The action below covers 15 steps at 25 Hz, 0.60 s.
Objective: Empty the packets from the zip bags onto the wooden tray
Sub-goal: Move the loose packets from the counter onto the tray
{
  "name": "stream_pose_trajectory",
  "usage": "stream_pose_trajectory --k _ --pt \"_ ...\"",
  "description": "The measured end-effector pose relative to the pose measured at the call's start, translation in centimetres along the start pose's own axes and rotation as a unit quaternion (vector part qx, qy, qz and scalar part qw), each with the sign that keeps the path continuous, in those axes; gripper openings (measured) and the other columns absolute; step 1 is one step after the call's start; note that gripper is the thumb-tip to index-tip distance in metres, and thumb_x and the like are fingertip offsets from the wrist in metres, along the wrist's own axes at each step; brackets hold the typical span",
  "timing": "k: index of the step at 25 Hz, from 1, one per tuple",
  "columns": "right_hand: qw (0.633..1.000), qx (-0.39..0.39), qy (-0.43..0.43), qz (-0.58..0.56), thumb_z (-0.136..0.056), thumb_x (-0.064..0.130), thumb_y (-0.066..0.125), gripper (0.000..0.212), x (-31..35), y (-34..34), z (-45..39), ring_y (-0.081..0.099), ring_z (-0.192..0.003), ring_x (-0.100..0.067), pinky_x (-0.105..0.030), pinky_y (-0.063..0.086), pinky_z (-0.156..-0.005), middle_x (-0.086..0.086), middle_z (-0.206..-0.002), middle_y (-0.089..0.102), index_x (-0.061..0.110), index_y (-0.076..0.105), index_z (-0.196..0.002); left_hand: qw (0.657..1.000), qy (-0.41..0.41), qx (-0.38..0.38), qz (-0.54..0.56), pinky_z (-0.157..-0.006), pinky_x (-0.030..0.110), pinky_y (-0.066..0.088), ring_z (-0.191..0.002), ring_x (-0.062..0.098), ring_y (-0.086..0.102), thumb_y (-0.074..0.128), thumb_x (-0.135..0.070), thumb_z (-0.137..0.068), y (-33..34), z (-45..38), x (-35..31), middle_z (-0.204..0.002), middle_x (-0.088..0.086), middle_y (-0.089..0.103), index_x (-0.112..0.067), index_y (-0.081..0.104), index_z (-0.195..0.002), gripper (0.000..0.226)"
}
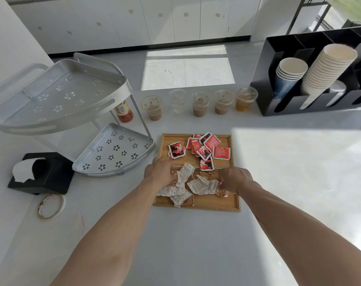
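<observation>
packets already lie on the wooden tray (198, 206) in two lots: red packets (204, 148) in the compartment toward twelve o'clock, pale brown-and-white packets (188, 185) heaped in the one toward six. no zip bags show anywhere. left hand (160, 171) rests knuckles-up at nine o'clock of the pale heap, fingers curled into it; right hand (234, 179) at three o'clock does likewise, seemingly pinching a packet, though the fingertips are hidden. my judgement: the step is tidying the heap. sweep both hands inward gently, keeping packets off the low divider and inside the rim, since several hang near the tray's six o'clock edge above the desk (196, 244).
</observation>
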State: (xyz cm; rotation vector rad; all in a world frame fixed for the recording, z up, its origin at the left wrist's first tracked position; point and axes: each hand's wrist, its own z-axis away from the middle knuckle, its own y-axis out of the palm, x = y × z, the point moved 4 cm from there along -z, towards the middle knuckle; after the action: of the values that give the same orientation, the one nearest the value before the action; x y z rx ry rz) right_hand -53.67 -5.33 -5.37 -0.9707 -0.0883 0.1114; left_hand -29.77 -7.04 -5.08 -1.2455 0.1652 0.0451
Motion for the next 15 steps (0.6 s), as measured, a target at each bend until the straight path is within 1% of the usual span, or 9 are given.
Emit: stream_pose_trajectory --k 3,5,6,9,11,13,15 --pt "1.0 -0.003 0.008 -0.018 -0.087 0.019 0.058 0.026 0.0 -0.5 1.0 0.066 -0.098 -0.021 -0.03 0.053 -0.075 0.001 -0.108 0.069 0.024 0.066 -0.111 1.0 -0.014 0.009 0.002 -0.083 0.04 0.047 -0.112 0.025 0.052 0.06 -0.038 -0.087 -0.1 1.3 0.2 -0.119 0.002 0.06 -0.023 0.062 -0.11 0.028" --pt "1.0 -0.008 0.004 -0.024 -0.087 0.017 0.056 0.028 0.2 -1.2 2.0 0.066 -0.099 -0.021 -0.031 0.055 -0.079 0.001 -0.11 0.069 0.023 0.066 -0.113 0.999 -0.024 0.02 0.007 -0.087 0.041 0.046 -0.115 0.024 0.052 0.059 -0.039 -0.087 -0.3 2.5 0.6 -0.122 0.002 0.059 -0.026 0.062 -0.112 0.028" --pt "1.0 -0.006 0.0 -0.027 -0.088 0.017 0.057 0.029 0.3 -1.5 2.5 0.066 -0.101 -0.021 -0.031 0.055 -0.081 0.001 -0.112 0.069 0.023 0.066 -0.114 0.999 -0.032 0.037 0.008 -0.088 0.041 0.046 -0.115 0.024 0.052 0.059 -0.04 -0.087 -0.5 3.2 0.8 -0.124 0.002 0.059 -0.027 0.062 -0.113 0.029" --pt "0.999 0.031 -0.012 -0.036 -0.087 0.024 0.061 0.03 1.0 -2.1 4.3 0.063 -0.11 -0.022 -0.034 0.054 -0.089 0.002 -0.118 0.067 0.023 0.067 -0.117 0.989 -0.041 0.141 0.009 -0.09 0.038 0.048 -0.112 0.022 0.056 0.062 -0.04 -0.085 -0.9 5.2 1.6 -0.124 0.002 0.061 -0.025 0.06 -0.118 0.036" --pt "0.998 0.048 -0.016 -0.021 -0.086 0.026 0.062 0.033 1.8 -2.4 5.7 0.062 -0.112 -0.022 -0.035 0.054 -0.092 0.002 -0.12 0.067 0.022 0.068 -0.117 0.981 -0.04 0.187 0.024 -0.094 0.034 0.047 -0.113 0.021 0.056 0.065 -0.039 -0.085 -1.4 7.1 2.2 -0.126 0.001 0.06 -0.023 0.061 -0.119 0.038" --pt "0.999 0.043 -0.023 -0.006 -0.086 0.026 0.061 0.031 3.1 -2.6 6.7 0.064 -0.111 -0.022 -0.037 0.054 -0.093 0.0 -0.119 0.069 0.019 0.069 -0.115 0.975 -0.037 0.217 0.026 -0.092 0.033 0.047 -0.113 0.021 0.056 0.067 -0.036 -0.085 -1.9 9.1 3.0 -0.128 0.001 0.058 -0.021 0.062 -0.12 0.039" --pt "0.998 0.052 -0.038 0.02 -0.089 0.03 0.06 0.032 5.2 -2.4 7.6 0.063 -0.112 -0.023 -0.037 0.054 -0.095 -0.002 -0.12 0.069 0.017 0.07 -0.117 0.962 -0.048 0.27 0.017 -0.08 0.03 0.047 -0.109 0.022 0.058 0.068 -0.034 -0.085 -2.1 11.5 4.5 -0.128 0.002 0.058 -0.02 0.062 -0.122 0.04"
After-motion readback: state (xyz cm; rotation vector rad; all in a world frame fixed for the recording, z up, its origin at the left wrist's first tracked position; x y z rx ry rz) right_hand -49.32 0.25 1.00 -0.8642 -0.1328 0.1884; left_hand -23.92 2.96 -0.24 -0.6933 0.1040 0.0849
